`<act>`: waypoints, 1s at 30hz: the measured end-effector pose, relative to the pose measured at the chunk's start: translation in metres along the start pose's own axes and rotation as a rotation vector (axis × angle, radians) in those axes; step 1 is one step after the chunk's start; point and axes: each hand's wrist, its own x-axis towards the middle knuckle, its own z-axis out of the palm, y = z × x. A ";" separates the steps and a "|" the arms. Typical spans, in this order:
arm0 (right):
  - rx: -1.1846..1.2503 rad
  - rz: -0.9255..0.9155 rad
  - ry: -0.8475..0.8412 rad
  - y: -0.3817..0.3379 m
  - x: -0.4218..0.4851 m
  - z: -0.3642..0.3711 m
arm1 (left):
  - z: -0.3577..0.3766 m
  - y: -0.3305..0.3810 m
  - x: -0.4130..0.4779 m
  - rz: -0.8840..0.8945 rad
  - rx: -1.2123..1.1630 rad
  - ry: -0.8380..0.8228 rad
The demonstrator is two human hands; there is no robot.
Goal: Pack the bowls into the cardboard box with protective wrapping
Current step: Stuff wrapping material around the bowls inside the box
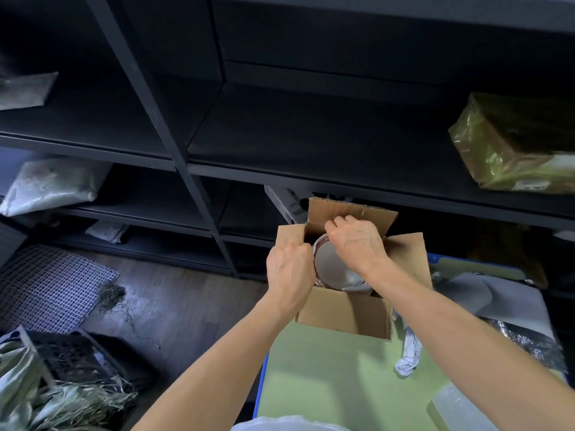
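An open cardboard box stands on the green table top, its flaps spread outward. Inside lies a bowl with a pale inside and a brown patterned rim, tilted toward me, with white wrapping tucked beside it. My left hand grips the bowl's left rim, fingers curled over the edge. My right hand reaches over the bowl's far side with its fingers curled at the top rim; what they pinch is hidden.
Dark shelving fills the back, with a plastic-wrapped parcel at right. Crumpled white paper, a grey sheet and bubble wrap lie on the table. A black crate and straw sit on the floor at left.
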 end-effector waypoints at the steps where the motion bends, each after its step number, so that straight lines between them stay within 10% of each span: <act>1: 0.000 0.008 0.012 0.000 -0.001 -0.002 | 0.001 0.000 0.002 0.007 0.000 0.015; 13: 0.074 0.193 0.102 0.022 -0.019 -0.015 | 0.017 -0.001 0.010 -0.168 -0.366 0.108; 30: 0.257 0.239 0.050 0.014 -0.074 0.002 | 0.013 0.004 0.047 0.205 0.270 -0.059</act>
